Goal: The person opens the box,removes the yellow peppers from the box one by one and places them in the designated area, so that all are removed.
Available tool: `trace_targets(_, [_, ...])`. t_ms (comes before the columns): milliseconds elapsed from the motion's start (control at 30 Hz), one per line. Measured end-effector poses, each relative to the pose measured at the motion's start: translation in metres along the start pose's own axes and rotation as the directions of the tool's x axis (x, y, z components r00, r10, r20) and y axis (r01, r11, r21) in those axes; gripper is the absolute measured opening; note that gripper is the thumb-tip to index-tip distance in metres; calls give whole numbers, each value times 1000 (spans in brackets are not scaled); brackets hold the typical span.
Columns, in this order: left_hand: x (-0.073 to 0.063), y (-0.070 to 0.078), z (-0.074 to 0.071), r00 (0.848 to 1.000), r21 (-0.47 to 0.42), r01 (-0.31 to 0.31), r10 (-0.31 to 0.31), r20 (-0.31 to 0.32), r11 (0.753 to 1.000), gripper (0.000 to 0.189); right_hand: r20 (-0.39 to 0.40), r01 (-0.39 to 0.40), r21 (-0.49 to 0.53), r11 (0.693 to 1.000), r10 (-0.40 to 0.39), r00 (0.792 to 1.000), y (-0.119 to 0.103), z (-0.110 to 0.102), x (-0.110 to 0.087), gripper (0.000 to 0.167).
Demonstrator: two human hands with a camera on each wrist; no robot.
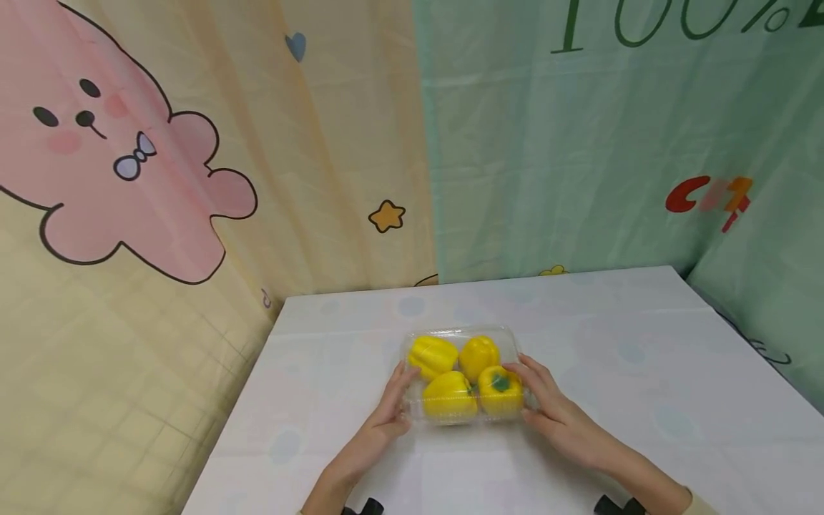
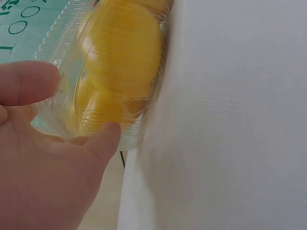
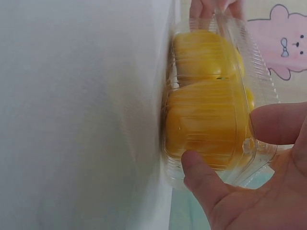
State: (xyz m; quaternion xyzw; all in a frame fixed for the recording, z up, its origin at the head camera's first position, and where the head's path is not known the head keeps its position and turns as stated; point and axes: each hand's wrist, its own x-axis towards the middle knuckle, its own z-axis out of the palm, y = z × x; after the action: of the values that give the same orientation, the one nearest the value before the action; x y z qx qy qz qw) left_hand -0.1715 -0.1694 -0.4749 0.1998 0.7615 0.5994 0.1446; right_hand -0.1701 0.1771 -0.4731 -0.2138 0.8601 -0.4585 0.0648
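A clear plastic clamshell box (image 1: pixel 450 420) with a ridged edge holds several yellow bell peppers (image 1: pixel 449 395). One pepper at the front right (image 1: pixel 508 400) shows its green stem end. My left hand (image 1: pixel 389 411) grips the left side of the box, and my right hand (image 1: pixel 553 411) grips the right side. In the left wrist view, the left thumb and fingers (image 2: pixel 108 139) spread across the box's end wall. The right wrist view shows the right hand (image 3: pixel 268 196) with thumb and fingers likewise around the opposite end. The box sits low at the tabletop.
A white cloth with faint pastel dots covers the table (image 1: pixel 618 343). Behind it hangs a printed curtain (image 1: pixel 341 143), cream on the left and green on the right. Dark camera mounts (image 1: pixel 370 506) show below the wrists at the bottom edge.
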Motion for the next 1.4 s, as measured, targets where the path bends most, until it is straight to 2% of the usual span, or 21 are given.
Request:
trace_targets(100, [-1,1,0,1000,5,-2,2,16,1000,81,24,-39,16,999,38,999,-1,-3,-1,67])
trace_targets(233, [-2,3,0,1000,38,-14,14,3,999,81,39,-69,42,997,67,997,-3,-5,-1,70])
trace_targets(367, [-3,8,-2,1000,68,-15,17,-16,998,80,37,-51,20,998,50,998,-7,-8,1,71])
trace_targets(500, [-4,12,-5,999,133,-19,23,-29,991,79,33,-28,9,1000,27,999,-11,-12,-1,72])
trace_targets(733, [-3,21,-13,996,272,-10,34,-83,962,78,28,-43,0,999,43,999,-16,-23,1,75])
trace_targets(933, [-1,33,-17,995,356,5,32,-99,934,74,33,-55,18,998,54,998,-18,-30,1,76])
trace_targets(1100, [1,38,-22,994,389,7,35,-100,921,71,27,-42,12,999,41,999,-22,-34,3,74])
trace_targets(1267, [7,41,-27,991,386,-37,83,-105,922,69,6,3,7,1000,-3,1000,-26,-39,7,70])
trace_targets(1400, [11,43,-28,983,373,-63,122,-137,926,67,-7,16,-1,1000,-16,1000,-27,-41,9,67])
